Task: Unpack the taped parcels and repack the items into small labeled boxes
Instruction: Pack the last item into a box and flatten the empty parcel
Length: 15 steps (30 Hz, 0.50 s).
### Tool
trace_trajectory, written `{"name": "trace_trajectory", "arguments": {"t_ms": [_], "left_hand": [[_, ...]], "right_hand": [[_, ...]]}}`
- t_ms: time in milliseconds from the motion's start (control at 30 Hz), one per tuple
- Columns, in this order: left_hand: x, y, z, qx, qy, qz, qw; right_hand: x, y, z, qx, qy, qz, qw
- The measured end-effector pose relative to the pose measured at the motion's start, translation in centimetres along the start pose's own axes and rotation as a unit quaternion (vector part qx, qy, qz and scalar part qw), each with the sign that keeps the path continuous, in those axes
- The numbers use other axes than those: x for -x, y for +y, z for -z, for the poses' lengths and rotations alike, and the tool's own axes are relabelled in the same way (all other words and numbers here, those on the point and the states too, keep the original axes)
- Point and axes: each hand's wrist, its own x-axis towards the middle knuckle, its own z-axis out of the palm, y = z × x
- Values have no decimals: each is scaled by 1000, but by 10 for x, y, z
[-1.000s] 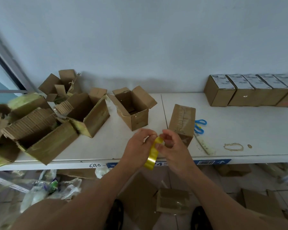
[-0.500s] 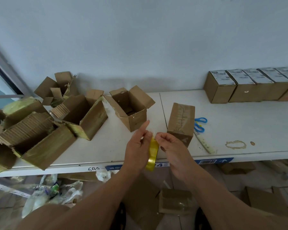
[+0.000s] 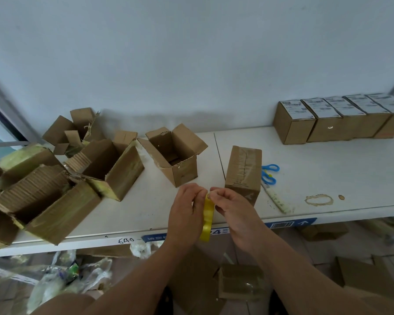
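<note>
From your head camera, the open box stands at about eleven o'clock from your hands, its flaps spread, and something dark and low lies at its bottom, too shadowed for you to name. To the left, four more opened parcels lie tipped and torn, two of them showing corrugated cardboard liner inside. The taped parcel stands upright and closed at one o'clock, just beyond your right hand. At two o'clock, along the wall, five small labeled boxes sit closed in a touching row, white labels on top. One pair of blue scissors lies just right of the taped parcel, with a pale strip near it. Your left hand has its fingers curled round the yellow tape roll, held on edge over the front rim of the white table. Your right hand pinches at the top of the roll, fingertips bent tight against it; whether they have caught the tape's end, you cannot tell. Half a second ago your left forefinger pointed out straight; now it is folded down, and both hands meet at the roll's top.
</note>
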Motion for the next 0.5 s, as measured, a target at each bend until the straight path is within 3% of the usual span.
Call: {"name": "trace_trajectory", "arguments": {"t_ms": [300, 400, 500], "left_hand": [[3, 5, 0, 4, 10, 59, 998], [1, 6, 4, -12, 22, 71, 997], [1, 7, 5, 9, 4, 84, 996]], "right_hand": [[-2, -1, -2, -40, 2, 34, 999], [-2, -1, -3, 21, -31, 66, 997], [-4, -1, -4, 57, -10, 76, 995]]}}
